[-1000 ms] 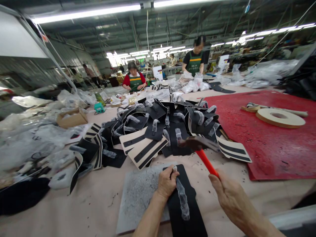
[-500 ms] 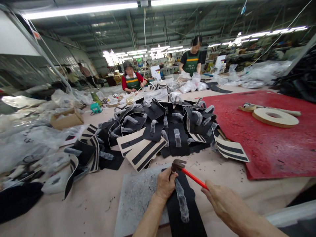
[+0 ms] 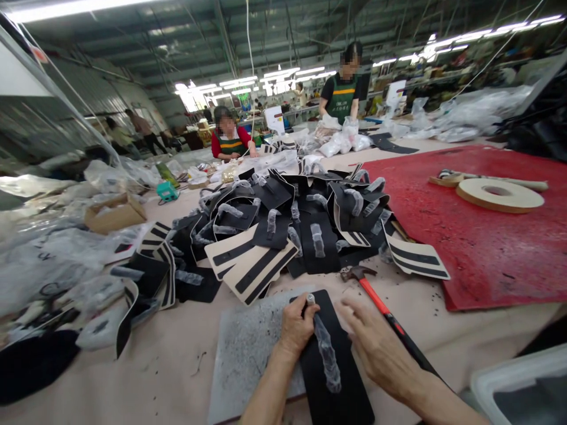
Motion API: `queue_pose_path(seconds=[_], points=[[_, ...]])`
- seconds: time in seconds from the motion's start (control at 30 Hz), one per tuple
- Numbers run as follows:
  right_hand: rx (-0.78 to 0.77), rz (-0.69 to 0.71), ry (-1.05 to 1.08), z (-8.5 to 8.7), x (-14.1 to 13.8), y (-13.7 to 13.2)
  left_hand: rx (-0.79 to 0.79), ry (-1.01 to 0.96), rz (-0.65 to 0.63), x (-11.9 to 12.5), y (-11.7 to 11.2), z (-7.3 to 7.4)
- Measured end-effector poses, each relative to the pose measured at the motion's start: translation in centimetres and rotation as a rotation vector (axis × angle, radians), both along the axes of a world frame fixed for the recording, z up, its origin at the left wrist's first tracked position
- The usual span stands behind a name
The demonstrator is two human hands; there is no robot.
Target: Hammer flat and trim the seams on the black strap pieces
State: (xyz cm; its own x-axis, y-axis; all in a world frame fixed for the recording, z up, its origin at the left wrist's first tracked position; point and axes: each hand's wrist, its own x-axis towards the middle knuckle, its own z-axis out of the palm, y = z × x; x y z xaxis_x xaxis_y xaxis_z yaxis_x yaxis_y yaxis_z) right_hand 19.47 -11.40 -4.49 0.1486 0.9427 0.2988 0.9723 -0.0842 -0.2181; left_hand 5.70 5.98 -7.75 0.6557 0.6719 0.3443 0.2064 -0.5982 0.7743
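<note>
A black flat piece [image 3: 336,383] with a clear plastic strip lies on a grey pad [image 3: 248,354] near the table's front edge. My left hand [image 3: 297,327] is closed around a small metal punch [image 3: 310,300] standing upright on the piece's top end. My right hand [image 3: 374,345] rests with fingers spread on the black piece, holding nothing. A hammer with a red and black handle [image 3: 376,301] lies on the table just right of that hand, its head pointing away from me.
A large heap of black and striped cream pieces [image 3: 283,230] fills the table's middle. A red mat [image 3: 478,236] with a tape roll [image 3: 500,195] lies right. Plastic bags and a cardboard box [image 3: 113,212] crowd the left. Two people work at the far end.
My right hand swung the hammer down onto the punch, then laid the hammer on the table and moved onto the black piece. My left hand kept hold of the punch.
</note>
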Motion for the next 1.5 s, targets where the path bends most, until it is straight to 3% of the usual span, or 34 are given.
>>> queue_pose_path(seconds=[0.1, 0.17, 0.3, 0.4, 0.57, 0.63, 0.73, 0.93, 1.2, 1.37, 1.5], points=[[-0.148, 0.356, 0.062, 1.4, -3.0, 0.8, -0.051, -0.009, 0.014, 0.0, 0.1, 0.0], [-0.215, 0.411, 0.065, 1.4, -4.1, 1.2, -0.182, -0.072, 0.086, 0.2, 0.5, -0.2], [-0.208, 0.308, -0.017, 0.7, -4.5, 1.9, -0.660, -0.455, 0.419, 0.6, 2.0, -0.8], [-0.224, 0.062, -0.066, 2.3, -3.9, 2.7, -0.793, -0.615, 0.493, 0.3, 2.8, -0.5], [-0.351, -0.240, -0.004, 6.6, -2.9, 4.3, -0.622, -0.645, 0.563, -2.5, 3.3, 2.7], [-0.362, -0.329, 0.055, 7.1, -2.9, 4.7, -0.503, -0.592, 0.544, -3.6, 3.2, 4.1], [-0.321, -0.446, 0.141, 6.2, -3.5, 4.9, -0.381, -0.488, 0.451, -4.2, 2.5, 5.1], [-0.297, -0.401, 0.297, 3.2, -5.8, 4.5, -0.354, -0.303, 0.296, -2.0, 1.0, 3.4], [-0.293, -0.301, 0.368, 1.5, -7.5, 4.8, -0.420, -0.212, 0.153, 0.4, 1.4, 0.6], [-0.292, -0.279, 0.435, 0.3, -7.1, 4.5, -0.455, -0.208, 0.091, 0.2, 1.1, 0.1], [-0.267, -0.254, 0.554, 0.3, -6.7, 4.0, -0.427, -0.141, 0.058, 0.2, 1.0, 0.2]])
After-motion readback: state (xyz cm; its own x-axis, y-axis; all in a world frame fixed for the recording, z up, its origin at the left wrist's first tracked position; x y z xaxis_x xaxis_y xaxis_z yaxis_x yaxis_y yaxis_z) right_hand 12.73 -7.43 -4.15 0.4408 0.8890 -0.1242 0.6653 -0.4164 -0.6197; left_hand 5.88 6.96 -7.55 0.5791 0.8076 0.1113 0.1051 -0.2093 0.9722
